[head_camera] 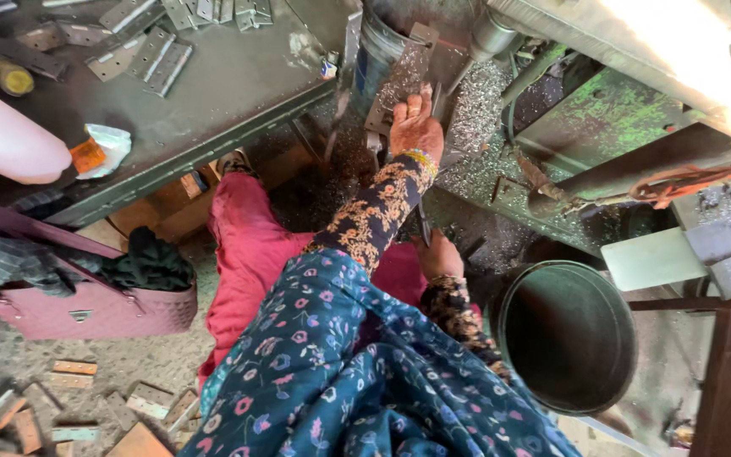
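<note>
Setting: workshop floor strewn with metal shavings, seen from above; the green machine bed (552, 169) serves as landmark for all that follows.
Grey workbench (239, 76): left of the machine bed, carrying rows of flat metal hinges (141, 51) along its far edge.
Dark round bucket (567, 334): just below the machine bed, beside the person's knee, its mouth open upward.
Pink bag (86, 309): far left of the machine bed, under the bench's near edge, with dark cloth lying over it.
Loose hinges (74, 402): on the floor, well left of and below the machine bed.
Left hand (416, 123): at the machine bed's left end, fingers spread flat, pressing down on a metal hinge plate (403, 80) among the shavings; no wrap-around grip.
Right hand (439, 256): at the machine bed's near edge, fingers curled closed around a thin dark tool (425, 227) whose end I cannot make out.
Doing it well: as a judgement, the plate sits best pinned flat and square, fingertips well clear of the machine's working part, and shavings brushed from under it.
</note>
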{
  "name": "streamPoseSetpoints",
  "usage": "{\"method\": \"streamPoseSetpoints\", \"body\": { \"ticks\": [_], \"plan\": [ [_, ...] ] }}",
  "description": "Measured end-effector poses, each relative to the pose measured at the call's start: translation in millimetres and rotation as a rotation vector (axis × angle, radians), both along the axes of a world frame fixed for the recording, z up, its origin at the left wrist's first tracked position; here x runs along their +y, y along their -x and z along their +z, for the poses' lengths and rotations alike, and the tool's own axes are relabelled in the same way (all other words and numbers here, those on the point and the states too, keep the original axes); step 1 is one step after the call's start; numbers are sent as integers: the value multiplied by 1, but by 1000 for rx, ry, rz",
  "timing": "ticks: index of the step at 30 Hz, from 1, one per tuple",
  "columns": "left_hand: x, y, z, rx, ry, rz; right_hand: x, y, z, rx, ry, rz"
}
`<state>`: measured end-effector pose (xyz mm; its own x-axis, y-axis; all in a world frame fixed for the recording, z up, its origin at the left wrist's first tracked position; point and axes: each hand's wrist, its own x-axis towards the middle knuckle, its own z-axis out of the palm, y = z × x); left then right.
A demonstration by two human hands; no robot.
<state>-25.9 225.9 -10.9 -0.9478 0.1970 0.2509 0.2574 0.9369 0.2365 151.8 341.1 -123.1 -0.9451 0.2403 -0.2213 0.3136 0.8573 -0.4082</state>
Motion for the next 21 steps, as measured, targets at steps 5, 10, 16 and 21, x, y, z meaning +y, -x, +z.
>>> {"method": "streamPoseSetpoints", "body": {
  "ticks": [5, 10, 16, 21],
  "plan": [
    [-17, -13, -6, 220, 59, 29, 17, 15, -13, 85, 17, 81],
    [-14, -10, -16, 165, -30, 55, 6, 10, -26, 50, -37, 65],
    [-11, 2, -9, 331, -73, 6, 12, 9, -19, 135, 59, 53],
    [-4, 5, 5, 281, 29, 94, 13, 9, -12, -33, -88, 83]
  ]
}}
